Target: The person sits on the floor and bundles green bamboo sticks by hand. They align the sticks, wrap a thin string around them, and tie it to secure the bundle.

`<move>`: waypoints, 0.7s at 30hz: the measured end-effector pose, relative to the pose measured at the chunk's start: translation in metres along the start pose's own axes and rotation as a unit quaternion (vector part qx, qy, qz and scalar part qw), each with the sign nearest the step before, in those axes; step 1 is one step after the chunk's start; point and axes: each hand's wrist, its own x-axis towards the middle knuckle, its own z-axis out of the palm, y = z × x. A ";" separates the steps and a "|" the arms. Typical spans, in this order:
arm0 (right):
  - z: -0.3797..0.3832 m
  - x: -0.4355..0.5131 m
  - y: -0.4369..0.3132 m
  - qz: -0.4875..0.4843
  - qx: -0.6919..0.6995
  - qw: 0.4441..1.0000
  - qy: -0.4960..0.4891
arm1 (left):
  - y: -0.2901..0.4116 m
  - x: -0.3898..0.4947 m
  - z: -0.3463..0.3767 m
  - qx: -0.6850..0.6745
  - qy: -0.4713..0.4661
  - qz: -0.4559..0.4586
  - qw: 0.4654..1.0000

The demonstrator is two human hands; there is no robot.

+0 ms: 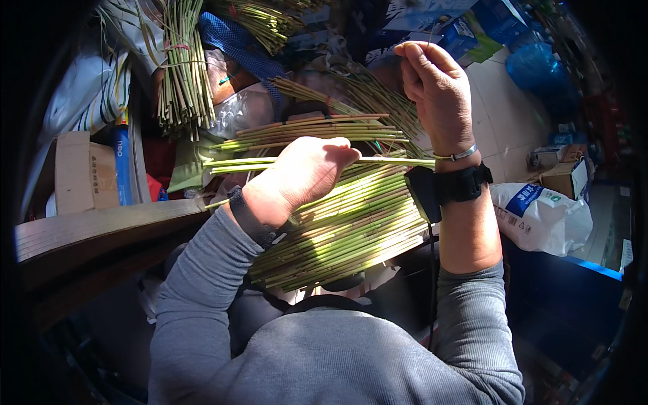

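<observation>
A mat of many green and tan plant stalks [354,223], laid side by side and crossed by thin binding lines, rests over my lap. My left hand [314,167] is closed around green stalks [390,161] at the mat's far edge; their ends stick out on both sides of it. My right hand [435,81] is raised beyond the mat at the right, thumb and forefinger pinched together. A very thin strand [430,35] shows at its fingertips. Beyond my left hand lies a loose row of cut stalks [324,130].
A tied bundle of stalks [185,76] stands at the upper left, with more bundles [258,23] behind. A wooden table edge [111,223] and cardboard [76,172] are at the left. A white plastic bag [544,217] lies on a blue box [562,298] at the right.
</observation>
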 end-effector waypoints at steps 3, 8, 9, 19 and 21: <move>0.013 -0.005 -0.006 -0.034 -0.022 0.998 -0.045 | 0.005 -0.001 0.004 -0.118 0.056 -0.004 0.991; 0.011 -0.008 -0.032 -0.179 -0.034 0.983 -0.023 | 0.009 -0.008 0.013 0.069 0.004 0.042 0.997; 0.005 -0.005 -0.040 -0.193 -0.010 0.978 -0.082 | 0.005 -0.008 0.014 0.082 0.006 0.031 0.996; -0.022 -0.017 -0.034 -0.134 -0.045 0.987 -0.071 | -0.044 -0.007 0.044 -0.016 0.015 -0.146 0.989; -0.028 -0.018 -0.033 -0.128 -0.042 0.990 -0.040 | -0.048 -0.007 0.044 -0.029 -0.010 -0.152 0.988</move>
